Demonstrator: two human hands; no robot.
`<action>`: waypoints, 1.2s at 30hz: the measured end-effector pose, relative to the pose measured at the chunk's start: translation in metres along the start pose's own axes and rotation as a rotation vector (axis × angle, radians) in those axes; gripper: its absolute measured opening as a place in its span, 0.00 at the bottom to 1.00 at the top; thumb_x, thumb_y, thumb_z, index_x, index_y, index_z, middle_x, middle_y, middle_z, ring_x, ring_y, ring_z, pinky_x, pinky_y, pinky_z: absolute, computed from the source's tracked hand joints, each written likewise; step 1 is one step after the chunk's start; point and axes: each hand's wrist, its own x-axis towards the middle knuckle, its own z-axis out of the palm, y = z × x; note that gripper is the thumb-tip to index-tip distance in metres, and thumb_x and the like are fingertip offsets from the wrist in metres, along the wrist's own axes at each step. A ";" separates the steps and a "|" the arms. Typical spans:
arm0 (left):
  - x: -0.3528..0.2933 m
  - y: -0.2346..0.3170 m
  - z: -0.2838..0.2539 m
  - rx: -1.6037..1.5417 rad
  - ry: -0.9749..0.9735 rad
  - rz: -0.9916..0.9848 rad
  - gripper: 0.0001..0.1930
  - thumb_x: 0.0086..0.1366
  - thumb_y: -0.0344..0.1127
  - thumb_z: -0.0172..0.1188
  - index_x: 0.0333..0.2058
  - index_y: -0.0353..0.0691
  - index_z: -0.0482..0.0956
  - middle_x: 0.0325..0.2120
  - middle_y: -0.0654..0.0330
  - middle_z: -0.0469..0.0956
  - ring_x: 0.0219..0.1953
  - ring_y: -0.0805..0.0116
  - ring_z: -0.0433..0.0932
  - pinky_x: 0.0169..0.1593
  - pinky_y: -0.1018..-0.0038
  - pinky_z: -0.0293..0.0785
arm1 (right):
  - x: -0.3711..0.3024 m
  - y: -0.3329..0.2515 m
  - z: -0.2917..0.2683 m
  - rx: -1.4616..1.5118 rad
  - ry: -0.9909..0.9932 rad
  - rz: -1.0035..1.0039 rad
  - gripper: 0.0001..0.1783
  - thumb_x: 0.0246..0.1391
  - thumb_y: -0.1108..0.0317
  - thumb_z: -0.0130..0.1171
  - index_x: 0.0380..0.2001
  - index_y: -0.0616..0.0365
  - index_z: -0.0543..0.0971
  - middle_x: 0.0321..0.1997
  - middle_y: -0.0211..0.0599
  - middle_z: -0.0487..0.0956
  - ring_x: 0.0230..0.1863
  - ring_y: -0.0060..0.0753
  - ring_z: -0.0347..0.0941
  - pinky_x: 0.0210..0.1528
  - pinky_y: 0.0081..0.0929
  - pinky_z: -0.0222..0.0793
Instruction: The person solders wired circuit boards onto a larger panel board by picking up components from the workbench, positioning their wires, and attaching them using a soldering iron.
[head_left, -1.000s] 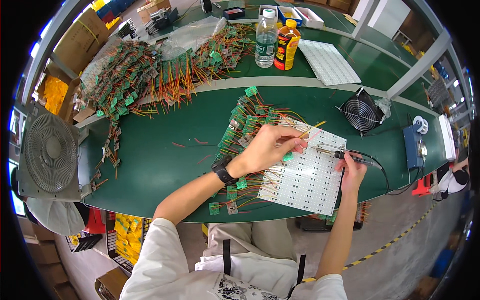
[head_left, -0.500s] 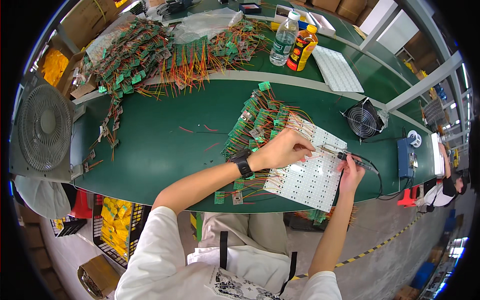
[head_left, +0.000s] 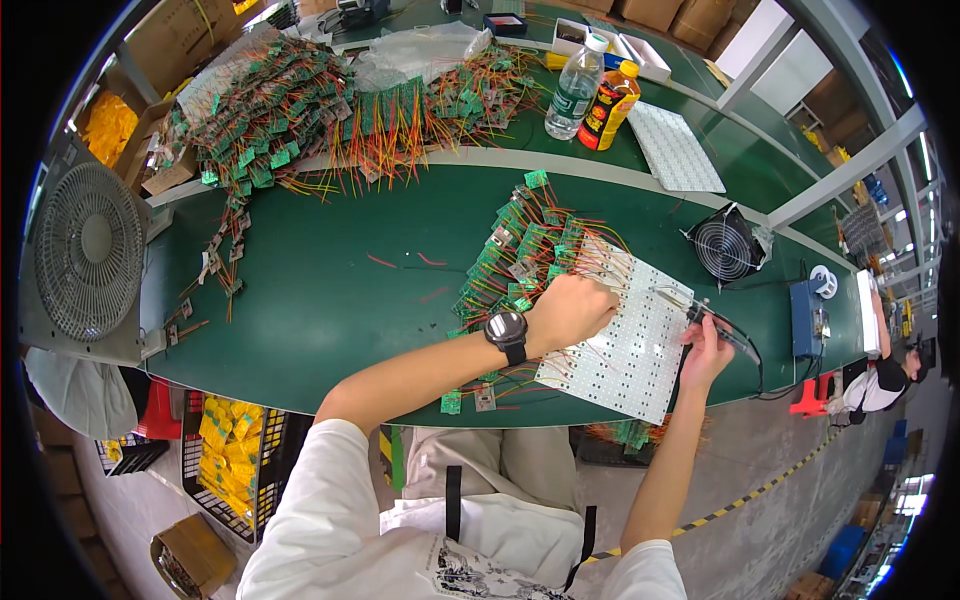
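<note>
**Iron in the right, fist on the left, dotted panel between**

Head view. White dotted panel [head_left: 655, 335] lies flat on the green table [head_left: 330, 270], right of centre, slightly skewed; probably angled so both forearms reach it easily. Left hand [head_left: 574, 310] is curled over its left side, knuckles up; fingertips hidden, so cannot tell whether it grips anything. Right hand [head_left: 706, 355] closes pen-fashion round a soldering iron [head_left: 715, 324], tip aimed up-left above the panel, a grip that likely keeps fingers off the hot end.

Wired green circuit boards [head_left: 490, 265] lie fanned along the panel's left edge, leads toward it, seemingly for short reaches. More in a heap [head_left: 270, 115], upper left.

Far right: blue box [head_left: 804, 322] and wire spool [head_left: 823, 282], on the iron's side, presumably to spare its cable [head_left: 757, 370]. Small black fan [head_left: 726, 248] just above the panel's upper right, perhaps for fumes.
</note>
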 end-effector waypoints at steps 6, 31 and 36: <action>-0.001 0.004 0.001 0.008 -0.017 -0.017 0.07 0.56 0.35 0.59 0.24 0.39 0.80 0.21 0.57 0.78 0.25 0.55 0.78 0.28 0.62 0.73 | -0.006 -0.010 -0.002 -0.052 0.051 -0.101 0.10 0.55 0.73 0.59 0.39 0.68 0.75 0.25 0.40 0.78 0.20 0.27 0.73 0.22 0.21 0.66; -0.001 -0.003 0.008 0.038 0.005 -0.046 0.04 0.53 0.32 0.59 0.25 0.40 0.79 0.22 0.56 0.79 0.26 0.55 0.78 0.29 0.63 0.73 | -0.010 -0.001 -0.007 -0.069 -0.228 0.086 0.12 0.54 0.72 0.60 0.39 0.69 0.76 0.23 0.42 0.78 0.19 0.30 0.74 0.23 0.24 0.69; -0.001 -0.001 0.006 0.041 0.002 -0.055 0.05 0.53 0.33 0.59 0.25 0.39 0.80 0.23 0.56 0.79 0.26 0.55 0.78 0.29 0.63 0.74 | -0.010 -0.001 -0.006 -0.083 -0.242 0.087 0.11 0.55 0.72 0.59 0.39 0.70 0.76 0.23 0.42 0.78 0.19 0.30 0.74 0.23 0.24 0.69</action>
